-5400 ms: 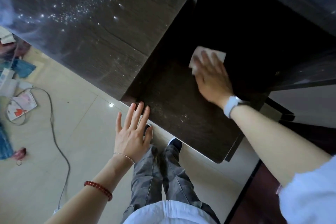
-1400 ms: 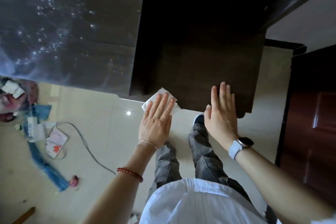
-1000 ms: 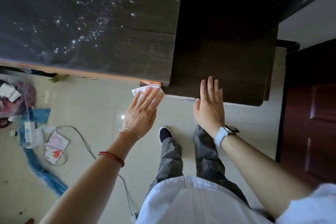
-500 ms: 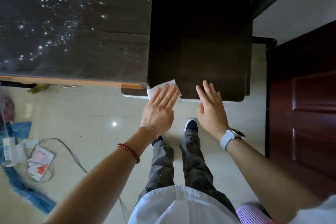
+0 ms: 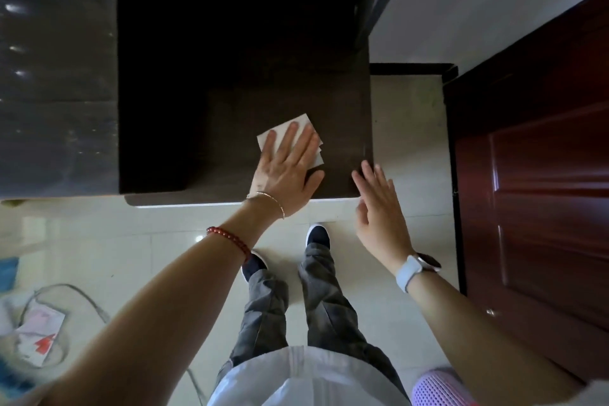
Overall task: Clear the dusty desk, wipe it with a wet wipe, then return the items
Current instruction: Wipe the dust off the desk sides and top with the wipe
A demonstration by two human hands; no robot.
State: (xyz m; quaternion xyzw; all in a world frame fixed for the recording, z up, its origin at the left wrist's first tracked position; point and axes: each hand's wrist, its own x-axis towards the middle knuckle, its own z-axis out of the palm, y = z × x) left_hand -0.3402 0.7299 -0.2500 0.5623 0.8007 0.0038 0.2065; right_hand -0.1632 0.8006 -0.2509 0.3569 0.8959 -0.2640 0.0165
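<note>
A white wipe (image 5: 298,138) is pressed flat against the dark surface (image 5: 230,128), near its front edge, by the left hand (image 5: 285,168), fingers straight. The right hand (image 5: 379,204) is held spread at the front right corner, gripping nothing.

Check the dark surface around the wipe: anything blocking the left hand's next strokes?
Nothing visible. The left hand presses the wet wipe flat on the lower desk surface, which is bare around it. The right hand hovers at the near right corner, off the wipe.
</note>
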